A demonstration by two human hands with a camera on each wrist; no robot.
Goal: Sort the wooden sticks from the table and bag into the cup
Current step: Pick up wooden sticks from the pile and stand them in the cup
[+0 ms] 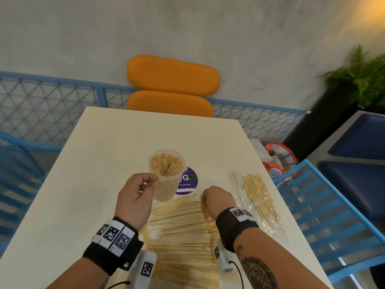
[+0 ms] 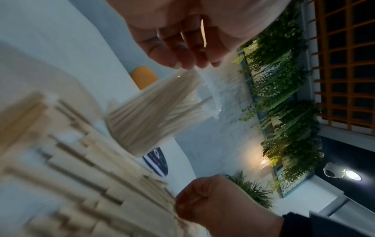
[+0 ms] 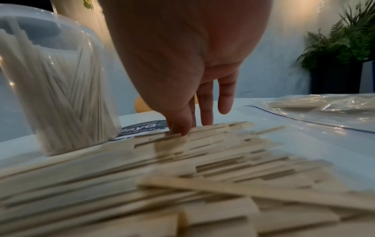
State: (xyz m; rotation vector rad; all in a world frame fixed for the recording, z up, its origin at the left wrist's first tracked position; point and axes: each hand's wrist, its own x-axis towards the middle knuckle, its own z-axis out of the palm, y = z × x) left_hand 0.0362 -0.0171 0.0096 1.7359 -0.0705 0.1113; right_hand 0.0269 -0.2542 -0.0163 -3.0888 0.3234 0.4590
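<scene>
1. Fingertips (image 3: 183, 128) of the right hand (image 1: 216, 202) point down onto the far edge of the loose wooden sticks (image 1: 183, 232) spread on the desk (image 1: 87, 184); thumb and forefinger appear to be closing on one stick end, though whether a stick is actually pinched cannot be told from these views; the other fingers hang straight and relaxed.
2. Left hand (image 1: 136, 197) hovers just beside the cup (image 1: 166, 174), near its rim on the left; its fingers are loosely curled with the tips drawn together, and no stick shows in them.
3. Sticks on the desk lie with their long axis running roughly left to right, parallel to the near edge; they lie directly under and behind the right fingertips, toward the person.
4. Cup stands upright just beyond the pile's far left part, already well filled with upright sticks; it lies to the left of and beyond the right fingers, so a lifted stick would need turning from flat to upright on the way.
5. Bag (image 1: 260, 203) lies flat toward the right edge of the desk, just beside the right wrist, with thinner sticks inside; the right hand is the nearer one to it.
6. Judgement: much remains, as both pile and bag hold many sticks.
</scene>
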